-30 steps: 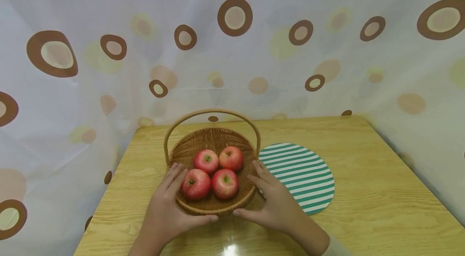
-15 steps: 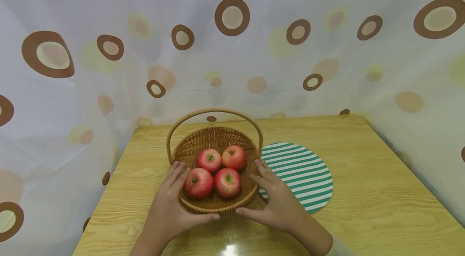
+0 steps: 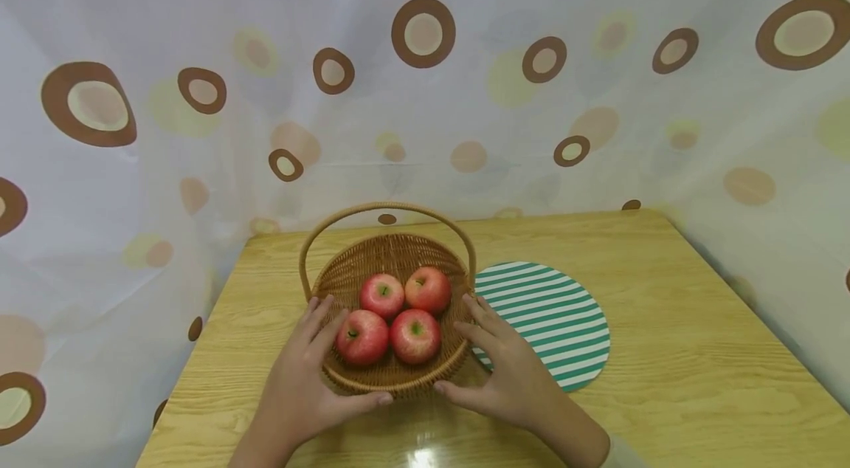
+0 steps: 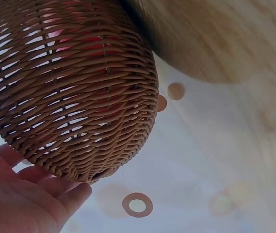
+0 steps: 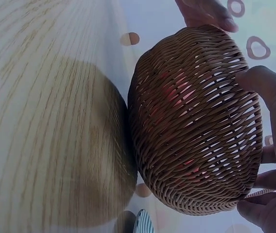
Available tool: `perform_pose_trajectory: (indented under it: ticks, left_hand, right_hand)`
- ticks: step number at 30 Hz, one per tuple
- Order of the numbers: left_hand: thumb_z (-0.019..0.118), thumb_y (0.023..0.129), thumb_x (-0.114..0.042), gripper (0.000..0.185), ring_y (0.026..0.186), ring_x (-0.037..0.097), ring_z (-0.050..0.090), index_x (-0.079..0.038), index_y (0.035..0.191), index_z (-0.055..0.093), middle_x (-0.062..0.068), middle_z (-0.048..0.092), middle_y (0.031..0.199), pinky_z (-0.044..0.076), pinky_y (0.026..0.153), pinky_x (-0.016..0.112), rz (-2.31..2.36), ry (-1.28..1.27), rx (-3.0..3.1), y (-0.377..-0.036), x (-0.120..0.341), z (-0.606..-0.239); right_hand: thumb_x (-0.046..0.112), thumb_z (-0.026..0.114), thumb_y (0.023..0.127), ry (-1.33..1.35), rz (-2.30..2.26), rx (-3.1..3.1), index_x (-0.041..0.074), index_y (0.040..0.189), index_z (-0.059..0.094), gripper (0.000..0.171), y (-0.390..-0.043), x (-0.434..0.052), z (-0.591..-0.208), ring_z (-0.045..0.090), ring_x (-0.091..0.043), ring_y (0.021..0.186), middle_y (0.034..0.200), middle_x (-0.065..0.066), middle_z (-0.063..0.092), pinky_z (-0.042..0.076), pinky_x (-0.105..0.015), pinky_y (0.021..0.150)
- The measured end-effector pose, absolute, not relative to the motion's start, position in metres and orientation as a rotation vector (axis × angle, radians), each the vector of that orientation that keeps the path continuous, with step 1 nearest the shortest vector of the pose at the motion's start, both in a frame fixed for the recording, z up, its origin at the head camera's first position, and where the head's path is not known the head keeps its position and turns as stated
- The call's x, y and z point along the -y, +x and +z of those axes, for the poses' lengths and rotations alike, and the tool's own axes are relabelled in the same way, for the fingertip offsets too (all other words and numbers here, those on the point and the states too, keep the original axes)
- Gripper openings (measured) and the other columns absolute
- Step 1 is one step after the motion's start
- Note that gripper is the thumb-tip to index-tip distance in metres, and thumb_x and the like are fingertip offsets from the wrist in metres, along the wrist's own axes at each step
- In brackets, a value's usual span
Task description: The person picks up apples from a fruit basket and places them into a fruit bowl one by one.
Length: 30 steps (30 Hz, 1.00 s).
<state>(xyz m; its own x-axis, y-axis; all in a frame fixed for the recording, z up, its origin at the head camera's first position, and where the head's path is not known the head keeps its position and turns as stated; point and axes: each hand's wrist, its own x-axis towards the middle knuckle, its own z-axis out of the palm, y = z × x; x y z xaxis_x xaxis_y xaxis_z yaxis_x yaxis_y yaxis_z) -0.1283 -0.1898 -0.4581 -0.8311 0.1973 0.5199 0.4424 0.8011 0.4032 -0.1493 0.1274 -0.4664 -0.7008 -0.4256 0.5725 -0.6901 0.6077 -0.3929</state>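
Observation:
A brown wicker basket [image 3: 392, 378] with a hoop handle [image 3: 388, 208] stands on the wooden table [image 3: 677, 379] and holds several red apples [image 3: 361, 336]. My left hand [image 3: 308, 372] lies against its left side, fingers straight along the rim and thumb along the front wall. On the opposite side my right hand [image 3: 514, 372] mirrors it, fingers spread. The left wrist view has the basket [image 4: 75, 92] close up above my left palm [image 4: 26, 199]. In the right wrist view my right hand [image 5: 274, 97] touches the woven wall [image 5: 191, 136] with its thumb.
A round green-and-white striped mat [image 3: 551, 320] lies flat just right of the basket, partly under my right hand. A white curtain with brown rings [image 3: 425, 84] hangs behind and along both sides of the table.
The basket and both hands shifted slightly right, then back left. Both hands stayed against the basket's sides.

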Motion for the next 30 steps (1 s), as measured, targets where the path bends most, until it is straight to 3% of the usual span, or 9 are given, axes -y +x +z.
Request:
perform_pose_trajectory:
  ticks: [8, 18, 30]
  left_hand:
    - [0.084, 0.068, -0.081, 0.116, 0.156, 0.046, 0.037, -0.004, 0.151, 0.058, 0.020, 0.050, 0.161, 0.047, 0.110, 0.072, -0.708, -0.395, 2.610, -0.126, 0.189, -0.446]
    - [0.078, 0.071, -0.085, 0.125, 0.160, 0.048, 0.027, -0.002, 0.159, 0.047, 0.022, 0.038, 0.168, 0.041, 0.114, 0.075, -0.754, -0.324, 2.752, -0.124, 0.188, -0.442]
    - [0.078, 0.072, -0.085, 0.127, 0.162, 0.048, 0.020, -0.003, 0.162, 0.042, 0.024, 0.027, 0.173, 0.038, 0.115, 0.076, -0.801, -0.298, 2.782, -0.124, 0.185, -0.447]
  right_hand:
    - [0.061, 0.087, 0.081, 0.885, 0.853, 2.404, 0.005, 0.131, 0.073, 0.076, -0.150, -0.127, -0.465, 0.047, -0.045, 0.150, 0.164, -0.017, 0.047, 0.055, -0.059, 0.107]
    - [0.062, 0.087, 0.081, 0.858, 0.846, 2.408, 0.006, 0.131, 0.073, 0.076, -0.151, -0.126, -0.463, 0.044, -0.042, 0.153, 0.163, -0.014, 0.049, 0.054, -0.061, 0.108]
    - [0.055, 0.089, 0.082, 0.871, 0.883, 2.364, 0.006, 0.129, 0.074, 0.070, -0.152, -0.125, -0.460, 0.049, -0.043, 0.149, 0.150, -0.014, 0.063, 0.055, -0.063, 0.106]
